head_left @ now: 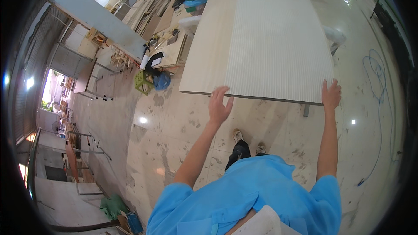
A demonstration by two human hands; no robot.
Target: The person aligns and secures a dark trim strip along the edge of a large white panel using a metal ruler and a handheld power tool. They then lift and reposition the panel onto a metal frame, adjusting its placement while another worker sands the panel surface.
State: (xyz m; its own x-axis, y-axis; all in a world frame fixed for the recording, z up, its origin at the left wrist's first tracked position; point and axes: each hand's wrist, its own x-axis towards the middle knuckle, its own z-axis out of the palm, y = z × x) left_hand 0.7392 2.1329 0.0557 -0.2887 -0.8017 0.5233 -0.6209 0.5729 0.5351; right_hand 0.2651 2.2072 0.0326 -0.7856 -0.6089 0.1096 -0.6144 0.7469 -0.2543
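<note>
A large pale panel (278,43) lies flat in front of me, its right part finely ribbed and its left part smooth with a light wood look. Its near edge is dark. My left hand (220,108) is at that edge, left of the middle, with fingertips by the top face and the thumb held apart. At the near right corner, my right hand (332,96) grips the panel, thumb over the top face and fingers along the right side. The undersides of the fingers are hidden.
A metal leg (306,110) shows below the panel's near edge. Left of it are a green plastic stool (143,82), a blue bag (161,81) and a cluttered workbench (173,52). A blue hose (379,104) lies coiled on the floor at right. A table (85,76) stands farther left.
</note>
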